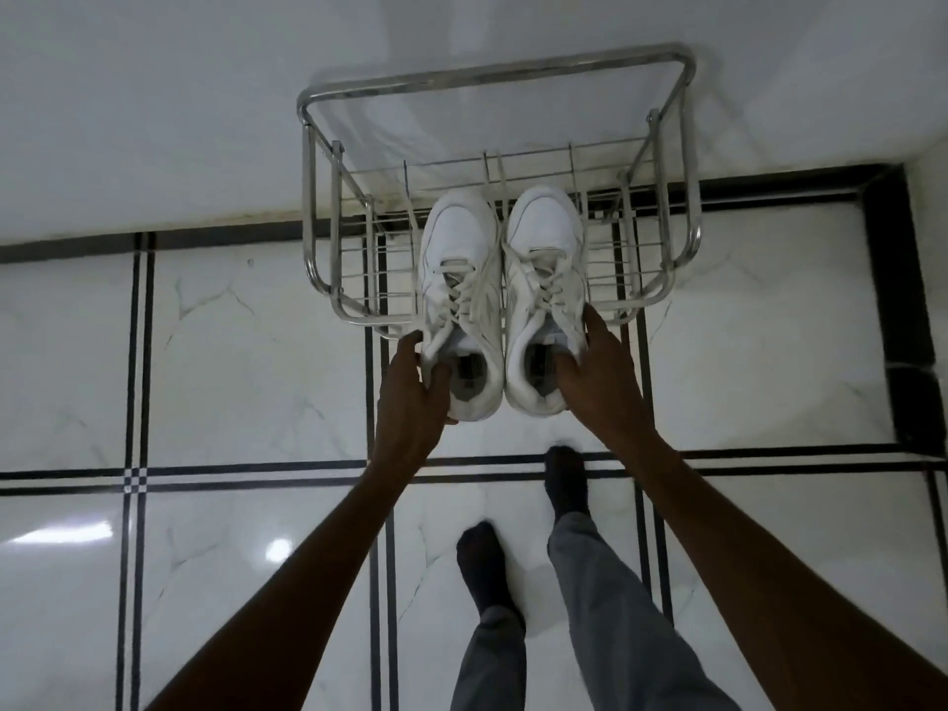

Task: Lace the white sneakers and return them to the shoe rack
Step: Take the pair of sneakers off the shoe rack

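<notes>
Two white laced sneakers are side by side, toes pointing away from me over the shelf of a steel wire shoe rack. My left hand grips the heel collar of the left sneaker, thumb inside the opening. My right hand holds the right sneaker the same way, fingers along its outer side. The heels stick out past the rack's front rail. I cannot tell whether the soles rest on the wires.
The rack stands against a white wall on glossy white marble floor with black inlay lines. My feet in dark socks and grey trousers stand just in front of the rack.
</notes>
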A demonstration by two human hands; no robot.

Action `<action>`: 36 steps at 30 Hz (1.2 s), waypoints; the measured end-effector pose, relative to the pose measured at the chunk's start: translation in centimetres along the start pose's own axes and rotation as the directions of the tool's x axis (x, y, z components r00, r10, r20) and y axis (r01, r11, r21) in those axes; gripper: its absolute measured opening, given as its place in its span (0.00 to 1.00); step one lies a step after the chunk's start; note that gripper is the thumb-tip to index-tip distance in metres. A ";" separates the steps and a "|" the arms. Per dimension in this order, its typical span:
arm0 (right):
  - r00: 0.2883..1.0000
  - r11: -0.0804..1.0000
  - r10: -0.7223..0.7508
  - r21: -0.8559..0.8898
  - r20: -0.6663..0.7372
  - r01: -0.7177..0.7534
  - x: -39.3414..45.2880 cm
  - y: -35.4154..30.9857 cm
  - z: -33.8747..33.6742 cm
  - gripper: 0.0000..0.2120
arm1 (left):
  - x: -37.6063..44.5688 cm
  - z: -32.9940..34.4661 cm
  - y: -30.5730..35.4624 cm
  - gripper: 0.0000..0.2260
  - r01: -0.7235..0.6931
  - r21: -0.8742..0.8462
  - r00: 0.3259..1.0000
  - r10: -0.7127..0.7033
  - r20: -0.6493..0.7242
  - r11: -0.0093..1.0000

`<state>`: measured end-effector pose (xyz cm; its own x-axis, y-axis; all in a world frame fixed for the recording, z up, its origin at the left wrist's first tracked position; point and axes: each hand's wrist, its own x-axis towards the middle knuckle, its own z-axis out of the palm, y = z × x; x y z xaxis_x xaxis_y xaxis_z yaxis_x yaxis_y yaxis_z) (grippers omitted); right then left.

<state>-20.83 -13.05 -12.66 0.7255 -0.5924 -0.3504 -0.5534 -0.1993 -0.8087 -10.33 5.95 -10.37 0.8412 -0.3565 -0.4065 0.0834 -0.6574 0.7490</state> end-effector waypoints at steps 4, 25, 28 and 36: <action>0.999 0.999 -0.035 -0.029 -0.028 0.035 -5.8 3.4 1.3 0.29 | -5.3 1.7 -4.9 0.21 -0.043 0.053 0.998 0.045 -0.039 0.998; 0.964 0.958 0.243 -0.182 0.112 -0.220 -10.7 34.1 15.8 0.28 | -10.1 20.5 -33.3 0.19 0.240 0.008 0.967 -0.239 0.087 0.971; 0.953 0.949 0.273 -0.197 0.130 -0.245 -10.7 38.1 18.2 0.25 | -10.1 22.6 -37.5 0.21 0.234 0.007 0.968 -0.234 0.091 0.972; 0.971 0.957 0.232 -0.195 0.064 -0.216 -12.6 39.5 19.6 0.30 | -9.8 23.7 -41.3 0.24 0.236 0.006 0.969 -0.236 0.069 0.972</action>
<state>-43.81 1.88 -49.40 0.6018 -0.5716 -0.5578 -0.7659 -0.2154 -0.6057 -34.68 20.92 -49.69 0.7589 -0.2362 -0.6068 0.2764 -0.7269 0.6287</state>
